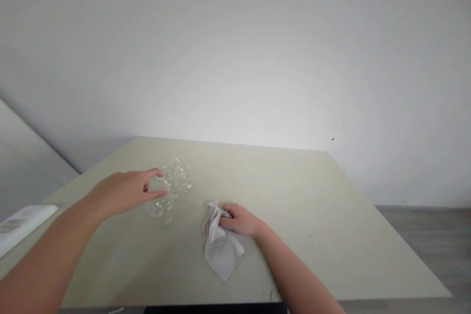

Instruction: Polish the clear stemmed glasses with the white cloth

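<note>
My left hand (127, 189) reaches over the left part of the table, its thumb and forefinger spread apart at the edge of a cluster of clear glassware (181, 171). The pieces look like small transparent glasses standing close together, and their outlines blur into each other. Whether the fingertips touch one of them, I cannot tell. A thin whitish cloth (223, 255) is bunched in my right hand (240, 218), right of the glassware. One pointed corner of the cloth spreads toward the near edge of the table.
The pale table (312, 196) backs against a plain wall (257, 59). On its left edge lies a flat white object (27, 223) with a printed patch. A dark edge (217, 309) shows below the near side. Grey floor (423, 235) lies to the right.
</note>
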Action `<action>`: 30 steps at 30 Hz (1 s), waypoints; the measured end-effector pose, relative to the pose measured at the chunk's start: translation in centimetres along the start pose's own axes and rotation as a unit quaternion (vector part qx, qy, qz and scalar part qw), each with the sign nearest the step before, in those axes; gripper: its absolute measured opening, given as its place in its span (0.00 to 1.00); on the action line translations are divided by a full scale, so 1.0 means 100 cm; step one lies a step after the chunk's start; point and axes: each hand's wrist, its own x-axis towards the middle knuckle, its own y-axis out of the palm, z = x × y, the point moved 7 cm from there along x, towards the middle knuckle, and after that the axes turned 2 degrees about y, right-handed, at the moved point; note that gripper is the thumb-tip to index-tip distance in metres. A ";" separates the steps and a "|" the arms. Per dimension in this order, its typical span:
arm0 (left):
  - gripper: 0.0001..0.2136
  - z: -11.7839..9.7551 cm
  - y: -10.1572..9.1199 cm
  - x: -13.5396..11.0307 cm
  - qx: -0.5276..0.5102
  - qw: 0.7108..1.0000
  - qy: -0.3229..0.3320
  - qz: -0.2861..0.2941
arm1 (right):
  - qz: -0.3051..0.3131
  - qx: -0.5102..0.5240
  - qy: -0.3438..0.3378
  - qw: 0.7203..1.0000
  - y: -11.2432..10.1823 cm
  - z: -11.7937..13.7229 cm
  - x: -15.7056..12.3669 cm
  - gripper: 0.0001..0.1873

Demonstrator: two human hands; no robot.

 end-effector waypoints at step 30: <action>0.27 -0.037 -0.047 -0.041 -0.061 0.916 0.095 -0.385 | -0.018 0.086 -0.031 0.996 -0.001 -0.002 0.003 0.12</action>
